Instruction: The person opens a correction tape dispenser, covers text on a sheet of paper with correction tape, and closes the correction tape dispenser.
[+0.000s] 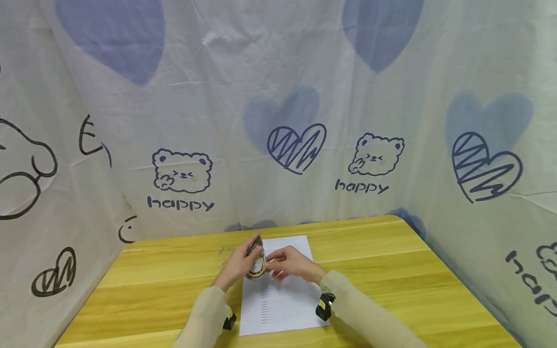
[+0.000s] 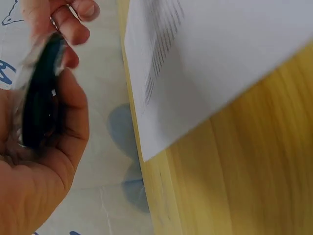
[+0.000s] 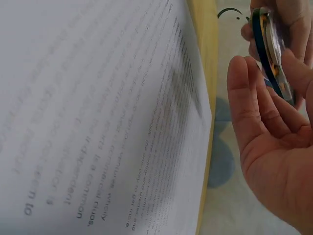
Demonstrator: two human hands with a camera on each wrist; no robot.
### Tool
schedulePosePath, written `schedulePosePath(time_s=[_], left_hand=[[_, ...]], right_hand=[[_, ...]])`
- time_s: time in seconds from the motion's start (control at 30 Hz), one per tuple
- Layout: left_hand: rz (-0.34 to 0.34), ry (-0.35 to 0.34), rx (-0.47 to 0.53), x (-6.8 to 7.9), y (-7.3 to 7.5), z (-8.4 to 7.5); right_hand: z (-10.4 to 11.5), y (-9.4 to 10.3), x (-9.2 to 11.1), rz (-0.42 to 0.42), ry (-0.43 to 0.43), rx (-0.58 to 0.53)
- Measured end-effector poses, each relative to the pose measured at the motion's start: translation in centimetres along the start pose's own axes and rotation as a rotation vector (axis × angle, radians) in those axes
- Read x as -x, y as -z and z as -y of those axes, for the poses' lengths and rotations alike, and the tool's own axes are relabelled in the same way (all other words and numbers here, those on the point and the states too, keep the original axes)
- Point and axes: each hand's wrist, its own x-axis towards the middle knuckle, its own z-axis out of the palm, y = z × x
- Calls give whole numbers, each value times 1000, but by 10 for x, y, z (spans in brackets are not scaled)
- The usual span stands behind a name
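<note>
My left hand (image 1: 238, 263) holds a correction tape (image 1: 257, 266) up above the sheet. It has an oval, see-through case with a round reel inside. In the left wrist view the fingers wrap round the correction tape (image 2: 41, 98), whose dark side faces the camera. The right wrist view catches the correction tape (image 3: 272, 51) nearly edge-on, with a dark green rim and orange parts. My right hand (image 1: 293, 263) is beside it, fingers loosely bent and thumb close to the case. Whether its fingertips touch the case, I cannot tell.
A white sheet of printed text (image 1: 291, 304) lies under both hands on the yellow wood-grain table (image 1: 378, 275). Behind the table and along its sides hangs a pale cloth (image 1: 243, 193) printed with hearts and bears.
</note>
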Motion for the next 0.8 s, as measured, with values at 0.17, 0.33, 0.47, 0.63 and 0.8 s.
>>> schedulePosePath(time_s=[0.17, 0.33, 0.47, 0.63, 0.8], left_hand=[[-35, 12, -86, 6, 9, 4], [-51, 67, -131, 12, 18, 8], [-32, 99, -177, 16, 27, 11], [-35, 140, -262, 17, 40, 18], [-32, 178, -348, 18, 55, 29]], right_hand=[[0, 1, 0, -105, -7, 132], [-8, 5, 1, -153, -14, 229], [-14, 11, 5, -159, -2, 286], [-17, 22, 11, -170, 8, 327], [-20, 32, 14, -167, 9, 330]])
